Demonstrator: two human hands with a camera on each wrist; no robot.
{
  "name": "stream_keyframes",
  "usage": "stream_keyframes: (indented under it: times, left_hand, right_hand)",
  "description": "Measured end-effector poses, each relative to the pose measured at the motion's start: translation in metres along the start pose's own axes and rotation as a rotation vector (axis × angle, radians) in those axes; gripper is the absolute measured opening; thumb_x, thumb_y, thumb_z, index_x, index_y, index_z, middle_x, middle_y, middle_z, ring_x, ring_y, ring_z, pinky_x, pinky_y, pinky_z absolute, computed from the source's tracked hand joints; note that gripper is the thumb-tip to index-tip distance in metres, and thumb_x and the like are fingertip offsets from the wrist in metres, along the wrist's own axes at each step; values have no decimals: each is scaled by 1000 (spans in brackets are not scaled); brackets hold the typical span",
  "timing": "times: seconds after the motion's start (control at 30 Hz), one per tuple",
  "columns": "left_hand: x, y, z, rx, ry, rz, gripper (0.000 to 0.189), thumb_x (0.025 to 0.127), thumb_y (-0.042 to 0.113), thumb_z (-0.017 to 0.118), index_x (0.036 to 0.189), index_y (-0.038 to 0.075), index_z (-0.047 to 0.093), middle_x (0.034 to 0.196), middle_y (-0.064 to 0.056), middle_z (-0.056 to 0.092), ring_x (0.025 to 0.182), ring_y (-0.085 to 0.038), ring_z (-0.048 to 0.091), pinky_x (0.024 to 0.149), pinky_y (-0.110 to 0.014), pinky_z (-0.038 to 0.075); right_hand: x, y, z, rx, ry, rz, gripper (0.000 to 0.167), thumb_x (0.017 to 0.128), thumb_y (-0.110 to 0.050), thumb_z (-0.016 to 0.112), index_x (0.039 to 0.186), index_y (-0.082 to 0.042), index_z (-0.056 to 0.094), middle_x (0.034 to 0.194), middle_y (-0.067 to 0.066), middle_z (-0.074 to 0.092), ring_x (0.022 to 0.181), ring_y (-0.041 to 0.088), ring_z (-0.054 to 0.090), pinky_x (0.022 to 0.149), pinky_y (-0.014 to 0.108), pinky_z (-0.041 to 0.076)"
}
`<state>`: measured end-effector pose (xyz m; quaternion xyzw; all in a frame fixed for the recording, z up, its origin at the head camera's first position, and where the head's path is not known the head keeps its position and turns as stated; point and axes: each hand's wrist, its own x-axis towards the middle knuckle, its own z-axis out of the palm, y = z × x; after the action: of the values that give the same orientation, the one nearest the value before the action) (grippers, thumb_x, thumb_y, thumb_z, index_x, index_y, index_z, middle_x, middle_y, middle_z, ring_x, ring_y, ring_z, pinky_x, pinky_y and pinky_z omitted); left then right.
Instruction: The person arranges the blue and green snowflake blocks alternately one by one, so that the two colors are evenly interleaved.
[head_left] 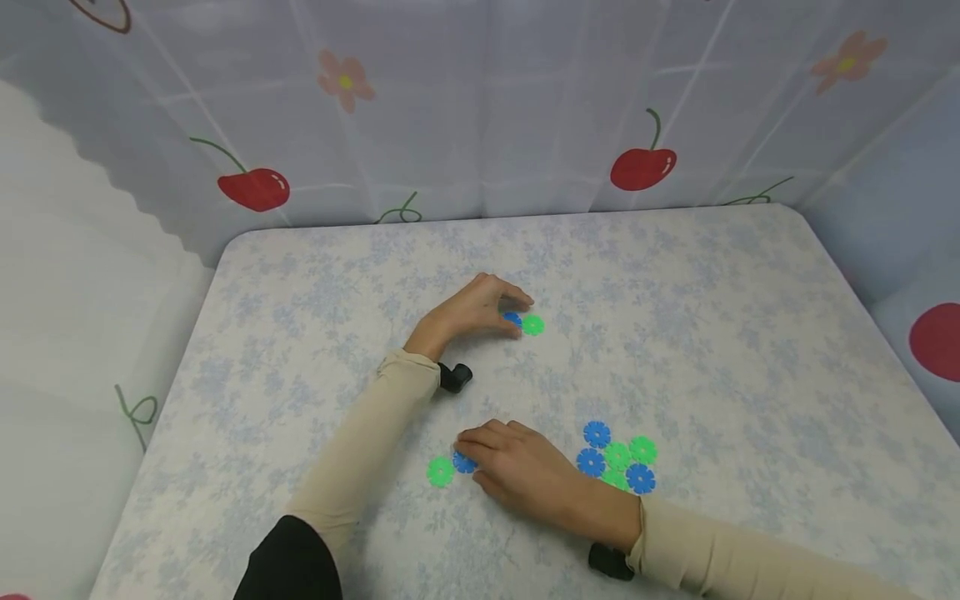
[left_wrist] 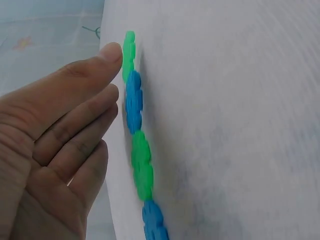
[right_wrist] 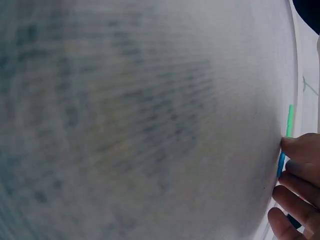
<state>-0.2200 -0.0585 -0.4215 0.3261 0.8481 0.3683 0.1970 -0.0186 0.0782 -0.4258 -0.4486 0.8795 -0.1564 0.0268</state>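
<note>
My left hand point(head_left: 476, 308) curves loosely beside flower-shaped discs on the cloth; a green disc point(head_left: 533, 325) and a blue disc point(head_left: 512, 319) show by its fingertips. More of this line appears in the left wrist view, where a green disc point(left_wrist: 142, 165) and a blue disc point(left_wrist: 155, 220) continue it. There the thumb lies close to the far green disc point(left_wrist: 129, 52); contact is unclear. My right hand point(head_left: 525, 471) has thumb and fingers at opposite edges of another blue disc point(head_left: 463, 462), pinching it. A green disc point(head_left: 440, 472) lies against its left side.
Right of my right hand lies a cluster of several blue and green discs, including a blue disc point(head_left: 597, 433) and a green disc point(head_left: 642, 450). The patterned tablecloth point(head_left: 712, 333) covers the table. A printed curtain point(head_left: 480, 108) hangs behind the far edge.
</note>
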Motion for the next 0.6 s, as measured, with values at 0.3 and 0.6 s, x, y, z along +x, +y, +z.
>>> stream_keyframes:
  times: [0.3, 0.6]
  left_hand:
    - [8, 4, 10, -30, -22, 24, 49, 78, 8, 84, 125, 6, 68, 121, -4, 69, 111, -14, 64, 88, -20, 51]
    - [12, 7, 12, 28, -38, 19, 47, 80, 6, 82, 125, 7, 68, 122, -4, 68, 108, -13, 64, 84, -18, 51]
  right_hand:
    - [0, -1, 3, -31, 61, -34, 36, 90, -22, 74, 124, -13, 67, 125, -4, 64, 117, 11, 57, 95, 30, 50]
    - [3, -1, 2, 31, 47, -9, 30, 89, -18, 75, 119, -14, 70, 120, -5, 65, 114, 10, 58, 96, 28, 49]
